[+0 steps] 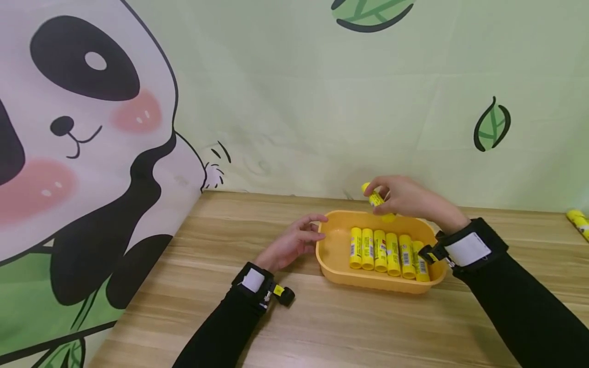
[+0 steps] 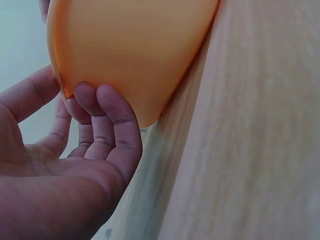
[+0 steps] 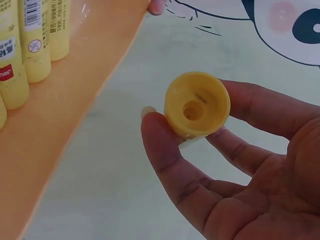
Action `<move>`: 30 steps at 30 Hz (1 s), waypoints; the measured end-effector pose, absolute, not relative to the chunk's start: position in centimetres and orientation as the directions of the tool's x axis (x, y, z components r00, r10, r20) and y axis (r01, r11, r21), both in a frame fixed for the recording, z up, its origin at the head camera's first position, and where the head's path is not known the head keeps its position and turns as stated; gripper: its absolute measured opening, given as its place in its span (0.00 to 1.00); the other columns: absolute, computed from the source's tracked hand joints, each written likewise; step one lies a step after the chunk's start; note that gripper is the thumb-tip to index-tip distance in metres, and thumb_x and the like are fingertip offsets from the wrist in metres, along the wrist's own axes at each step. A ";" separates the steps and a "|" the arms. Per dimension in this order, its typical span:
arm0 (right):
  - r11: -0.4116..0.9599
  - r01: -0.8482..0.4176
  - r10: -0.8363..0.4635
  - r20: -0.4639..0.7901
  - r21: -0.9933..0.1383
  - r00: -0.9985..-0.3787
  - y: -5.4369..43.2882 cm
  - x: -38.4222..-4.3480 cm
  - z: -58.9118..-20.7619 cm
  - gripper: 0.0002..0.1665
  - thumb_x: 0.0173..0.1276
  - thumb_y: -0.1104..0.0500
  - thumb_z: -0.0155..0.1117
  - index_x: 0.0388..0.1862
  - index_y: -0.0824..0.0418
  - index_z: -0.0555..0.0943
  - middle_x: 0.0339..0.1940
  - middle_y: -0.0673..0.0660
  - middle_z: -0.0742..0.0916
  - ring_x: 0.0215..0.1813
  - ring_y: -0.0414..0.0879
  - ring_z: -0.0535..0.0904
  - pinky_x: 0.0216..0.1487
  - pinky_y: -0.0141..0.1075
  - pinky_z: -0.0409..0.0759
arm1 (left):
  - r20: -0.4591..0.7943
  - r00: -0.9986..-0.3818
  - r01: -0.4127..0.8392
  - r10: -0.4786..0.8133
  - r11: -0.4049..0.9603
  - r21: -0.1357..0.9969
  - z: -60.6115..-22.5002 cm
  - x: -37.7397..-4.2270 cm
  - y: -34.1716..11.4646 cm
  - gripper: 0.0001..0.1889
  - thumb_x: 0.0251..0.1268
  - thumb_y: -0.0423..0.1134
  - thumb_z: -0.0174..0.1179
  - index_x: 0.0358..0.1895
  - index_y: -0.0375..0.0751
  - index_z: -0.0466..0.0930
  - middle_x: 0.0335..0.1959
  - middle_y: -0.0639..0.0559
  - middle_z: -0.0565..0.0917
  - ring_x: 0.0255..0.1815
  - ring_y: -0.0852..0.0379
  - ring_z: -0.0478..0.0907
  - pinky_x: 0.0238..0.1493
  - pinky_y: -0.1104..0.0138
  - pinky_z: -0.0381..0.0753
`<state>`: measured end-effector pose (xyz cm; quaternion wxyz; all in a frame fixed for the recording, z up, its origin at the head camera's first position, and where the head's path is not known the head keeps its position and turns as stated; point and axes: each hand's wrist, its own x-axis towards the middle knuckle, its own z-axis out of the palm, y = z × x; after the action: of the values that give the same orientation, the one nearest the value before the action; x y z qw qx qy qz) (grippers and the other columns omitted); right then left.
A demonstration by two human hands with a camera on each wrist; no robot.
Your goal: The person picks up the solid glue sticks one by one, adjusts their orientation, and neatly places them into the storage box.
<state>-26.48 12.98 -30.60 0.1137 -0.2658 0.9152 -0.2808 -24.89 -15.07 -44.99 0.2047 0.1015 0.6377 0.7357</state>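
My right hand pinches a yellow glue stick between thumb and fingers, tilted above the far rim of the orange-yellow tray. The hollow round end of that glue stick faces the camera in the right wrist view. Inside the tray, several more yellow glue sticks lie side by side in a row toward the right. At the tray's left end, my left hand holds on with its thumb at the rim and bent fingers against the outer wall, as the left wrist view shows.
The tray stands on a wood-grain table. Behind it hangs a pale green backdrop with a panda and leaves. At the far right edge lies another yellow cylindrical thing, partly cut off.
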 end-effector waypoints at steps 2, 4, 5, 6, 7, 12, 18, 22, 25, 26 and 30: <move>0.714 -0.421 -0.554 -0.082 -0.559 -0.829 12.6 -26.7 -30.9 0.19 0.71 0.63 0.70 0.59 0.64 0.80 0.53 0.69 0.84 0.45 0.56 0.79 0.39 0.43 0.81 | -0.113 -0.895 -0.172 0.431 -0.100 0.980 -45.0 -24.9 -15.0 0.25 0.73 0.30 0.58 0.72 0.35 0.68 0.45 0.50 0.73 0.46 0.53 0.75 0.48 0.65 0.81; 0.720 -0.421 -0.562 -0.107 -0.551 -0.820 12.2 -26.8 -31.1 0.19 0.70 0.63 0.71 0.59 0.64 0.80 0.52 0.68 0.84 0.45 0.55 0.79 0.40 0.42 0.81 | -0.113 -0.894 -0.171 0.433 -0.098 0.980 -45.0 -24.9 -15.0 0.25 0.74 0.30 0.58 0.72 0.35 0.68 0.45 0.50 0.73 0.46 0.52 0.75 0.49 0.64 0.81; 0.722 -0.425 -0.568 -0.117 -0.547 -0.815 12.0 -26.9 -31.3 0.19 0.70 0.63 0.71 0.58 0.64 0.81 0.51 0.67 0.85 0.44 0.55 0.78 0.40 0.41 0.80 | -0.112 -0.894 -0.170 0.434 -0.097 0.981 -45.0 -24.9 -15.0 0.25 0.74 0.30 0.58 0.72 0.35 0.68 0.45 0.50 0.73 0.46 0.52 0.75 0.49 0.64 0.81; 0.722 -0.427 -0.573 -0.125 -0.544 -0.810 11.7 -26.9 -31.5 0.19 0.70 0.63 0.71 0.58 0.64 0.81 0.49 0.65 0.85 0.43 0.54 0.78 0.40 0.41 0.79 | -0.113 -0.893 -0.171 0.435 -0.097 0.980 -45.0 -24.9 -15.0 0.25 0.74 0.30 0.58 0.72 0.35 0.68 0.45 0.50 0.72 0.46 0.53 0.74 0.49 0.64 0.81; 0.725 -0.429 -0.577 -0.135 -0.538 -0.805 11.5 -27.0 -31.6 0.19 0.70 0.63 0.71 0.58 0.64 0.81 0.48 0.64 0.85 0.43 0.54 0.77 0.41 0.41 0.78 | -0.115 -0.892 -0.174 0.436 -0.098 0.980 -45.0 -24.9 -15.0 0.26 0.73 0.30 0.58 0.72 0.35 0.68 0.45 0.50 0.73 0.47 0.52 0.74 0.49 0.64 0.81; 0.724 -0.462 -0.608 -0.157 -0.513 -0.778 10.6 -27.0 -32.1 0.19 0.69 0.64 0.72 0.57 0.66 0.82 0.42 0.59 0.84 0.41 0.51 0.76 0.40 0.40 0.76 | -0.120 -0.894 -0.179 0.432 -0.098 0.979 -44.9 -24.9 -15.0 0.26 0.73 0.30 0.58 0.72 0.35 0.68 0.45 0.49 0.73 0.47 0.52 0.75 0.49 0.64 0.81; 0.740 -0.459 -0.624 -0.249 -0.491 -0.740 9.5 -27.2 -32.7 0.18 0.69 0.65 0.71 0.56 0.66 0.81 0.30 0.55 0.79 0.26 0.45 0.73 0.30 0.34 0.73 | -0.116 -0.895 -0.176 0.430 -0.104 0.979 -44.9 -24.8 -15.1 0.24 0.73 0.30 0.58 0.70 0.36 0.69 0.44 0.49 0.73 0.46 0.52 0.75 0.49 0.64 0.81; 0.752 -0.443 -0.623 -0.309 -0.488 -0.719 8.9 -27.4 -33.1 0.18 0.69 0.65 0.71 0.57 0.65 0.80 0.26 0.52 0.76 0.23 0.43 0.72 0.28 0.32 0.72 | -0.115 -0.894 -0.179 0.433 -0.110 0.978 -45.0 -24.8 -15.2 0.23 0.73 0.30 0.58 0.69 0.36 0.70 0.44 0.49 0.73 0.46 0.53 0.75 0.49 0.63 0.81; 0.752 -0.444 -0.626 -0.317 -0.486 -0.713 8.7 -27.4 -33.2 0.19 0.69 0.66 0.70 0.57 0.66 0.80 0.25 0.52 0.76 0.23 0.43 0.72 0.28 0.32 0.72 | -0.112 -0.892 -0.178 0.439 -0.113 0.977 -45.0 -24.8 -15.1 0.23 0.73 0.30 0.58 0.69 0.37 0.70 0.44 0.49 0.73 0.46 0.54 0.76 0.49 0.63 0.81; 0.753 -0.443 -0.625 -0.316 -0.487 -0.714 8.7 -27.4 -33.2 0.19 0.69 0.66 0.70 0.57 0.66 0.80 0.25 0.52 0.76 0.23 0.44 0.72 0.28 0.32 0.72 | -0.110 -0.890 -0.179 0.441 -0.117 0.977 -45.0 -24.8 -15.1 0.23 0.73 0.30 0.58 0.69 0.38 0.70 0.44 0.49 0.73 0.46 0.54 0.76 0.50 0.63 0.81; 0.758 -0.429 -0.618 -0.328 -0.492 -0.714 8.5 -27.4 -33.5 0.18 0.68 0.66 0.71 0.56 0.66 0.81 0.23 0.52 0.76 0.21 0.43 0.71 0.27 0.32 0.71 | -0.105 -0.888 -0.177 0.447 -0.122 0.977 -45.0 -24.9 -15.1 0.23 0.74 0.29 0.57 0.69 0.38 0.70 0.43 0.50 0.73 0.45 0.54 0.76 0.49 0.64 0.82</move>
<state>-27.39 8.52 -33.50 0.2433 -0.2892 0.9053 -0.1940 -24.90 -15.11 -44.96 0.2104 0.1072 0.6282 0.7414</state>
